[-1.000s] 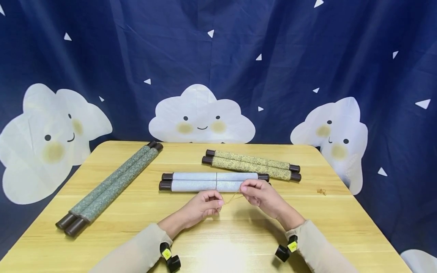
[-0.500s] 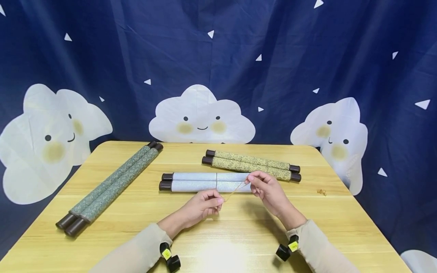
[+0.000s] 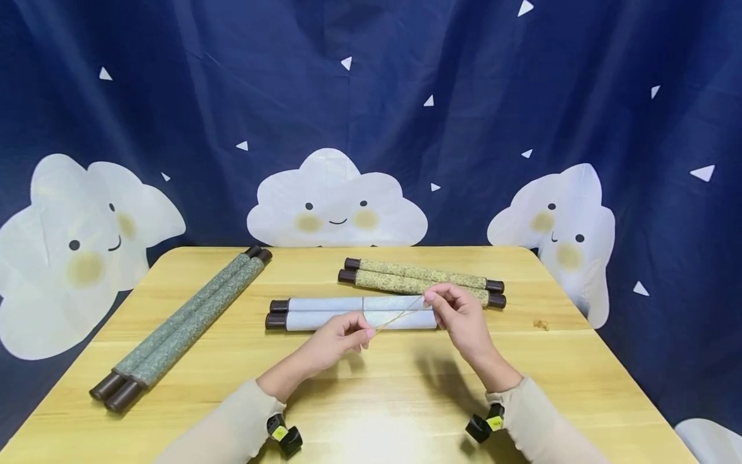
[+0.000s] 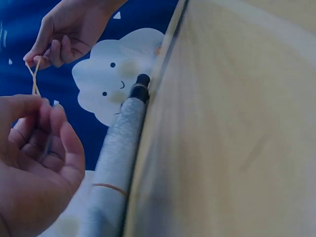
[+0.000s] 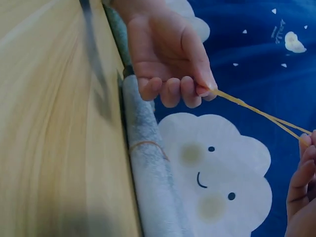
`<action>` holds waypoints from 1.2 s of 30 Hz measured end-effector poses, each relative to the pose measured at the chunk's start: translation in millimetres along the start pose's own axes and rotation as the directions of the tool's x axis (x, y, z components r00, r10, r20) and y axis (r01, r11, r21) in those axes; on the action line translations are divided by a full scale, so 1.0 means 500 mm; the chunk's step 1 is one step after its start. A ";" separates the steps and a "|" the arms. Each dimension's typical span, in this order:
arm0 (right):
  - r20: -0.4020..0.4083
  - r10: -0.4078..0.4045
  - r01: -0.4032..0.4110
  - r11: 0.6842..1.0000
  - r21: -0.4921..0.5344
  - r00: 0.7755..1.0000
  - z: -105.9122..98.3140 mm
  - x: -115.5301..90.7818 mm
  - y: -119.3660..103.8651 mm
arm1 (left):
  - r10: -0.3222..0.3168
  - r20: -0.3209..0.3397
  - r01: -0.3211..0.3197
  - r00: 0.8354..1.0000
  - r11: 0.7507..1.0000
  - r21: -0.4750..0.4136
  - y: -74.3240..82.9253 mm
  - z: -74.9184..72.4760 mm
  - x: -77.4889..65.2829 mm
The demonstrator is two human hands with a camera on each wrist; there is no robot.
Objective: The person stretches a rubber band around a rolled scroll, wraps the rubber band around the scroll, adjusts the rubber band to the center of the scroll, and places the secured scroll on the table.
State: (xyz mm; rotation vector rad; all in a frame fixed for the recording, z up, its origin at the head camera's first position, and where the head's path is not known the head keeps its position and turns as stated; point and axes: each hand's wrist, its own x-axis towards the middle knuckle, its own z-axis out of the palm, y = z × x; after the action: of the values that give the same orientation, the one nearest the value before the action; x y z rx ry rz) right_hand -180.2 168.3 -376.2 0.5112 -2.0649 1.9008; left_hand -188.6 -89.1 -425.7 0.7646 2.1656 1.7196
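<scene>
A yellow rubber band is drawn taut between my hands, its strands crossing in the left wrist view. My left hand pinches its near end between thumb and index finger. Higher and to the right, my right hand pinches the other end. Beneath the band lies a pair of light blue scrolls with dark end knobs, side by side across the table. One thin band circles them near the middle. My right hand covers their right end in the head view.
A pair of yellow patterned scrolls lies behind the blue ones. Long green scrolls slant along the left side of the table. Several loose rubber bands sit in a small heap at the right. A dark blue curtain hangs behind.
My right hand has moved up and to the right, away from the left, and the rubber band has stretched longer. My left hand has shifted slightly up and left. The head view has tilted a little.
</scene>
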 end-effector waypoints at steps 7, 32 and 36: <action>-0.013 -0.058 0.058 0.998 0.012 0.998 -0.008 0.014 -0.014 | 0.014 0.004 -0.015 1.000 0.986 0.165 0.039 -0.008 0.024; 0.158 -0.098 0.173 0.792 -0.585 0.982 -0.081 0.030 -0.051 | 0.098 0.102 -0.142 0.990 0.649 0.748 0.083 -0.020 0.214; 0.165 -0.104 0.184 0.782 -0.595 0.981 -0.090 0.034 -0.052 | 0.055 0.118 -0.127 0.992 0.607 0.785 0.080 -0.015 0.261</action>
State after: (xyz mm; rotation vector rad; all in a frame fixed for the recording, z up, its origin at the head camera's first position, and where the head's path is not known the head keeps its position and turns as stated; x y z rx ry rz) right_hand -184.9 210.5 -341.4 0.6051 -2.4662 1.0332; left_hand -290.9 -16.5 -370.9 1.1220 2.8554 0.6214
